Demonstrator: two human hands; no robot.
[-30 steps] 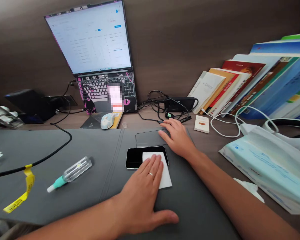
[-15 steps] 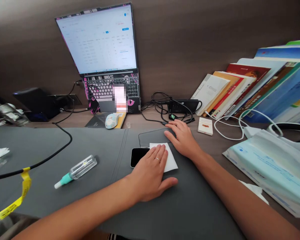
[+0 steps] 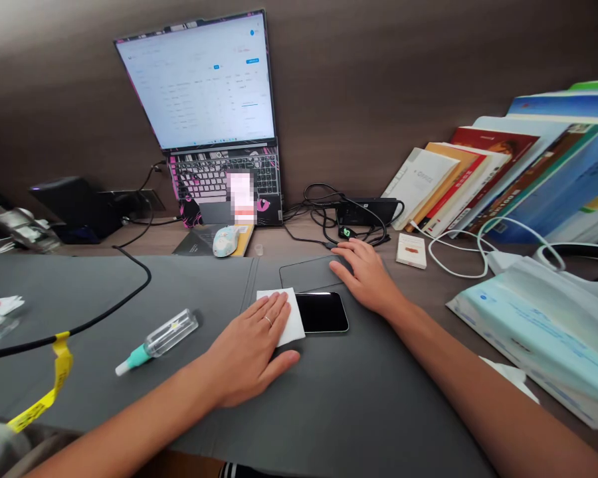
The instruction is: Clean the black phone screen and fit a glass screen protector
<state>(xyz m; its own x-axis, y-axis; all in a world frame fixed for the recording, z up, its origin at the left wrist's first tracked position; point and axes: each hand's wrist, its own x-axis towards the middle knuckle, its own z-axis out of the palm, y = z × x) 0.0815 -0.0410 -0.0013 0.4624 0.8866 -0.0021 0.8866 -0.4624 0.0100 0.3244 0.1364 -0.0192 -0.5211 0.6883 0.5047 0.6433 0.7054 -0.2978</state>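
Observation:
My left hand point(image 3: 252, 352) lies flat with fingers stretched, pressing a white folded tissue point(image 3: 294, 325) over the left end of a smartphone point(image 3: 323, 312). The phone lies on the grey desk mat point(image 3: 359, 411), black screen up, its right part uncovered. My right hand point(image 3: 363, 275) rests with fingers spread on the right end of a thin, clear dark-edged sheet point(image 3: 303, 273) just behind the phone. To the left of my left hand, a clear spray bottle point(image 3: 172, 333) with a mint-green neck lies on its side.
An open laptop point(image 3: 224, 179) stands at the back, a mouse point(image 3: 226, 240) before it. Tangled black cables point(image 3: 323, 199) lie behind my right hand. Leaning books point(image 3: 483, 172), a small card box point(image 3: 411, 251) and a tissue pack point(image 3: 543, 332) occupy the right side. A black cable point(image 3: 99, 322) crosses the left.
My left hand has slid the tissue leftward across the phone, from its right end to its left, uncovering the right part. My right hand stays on the clear sheet. The view shifted slightly.

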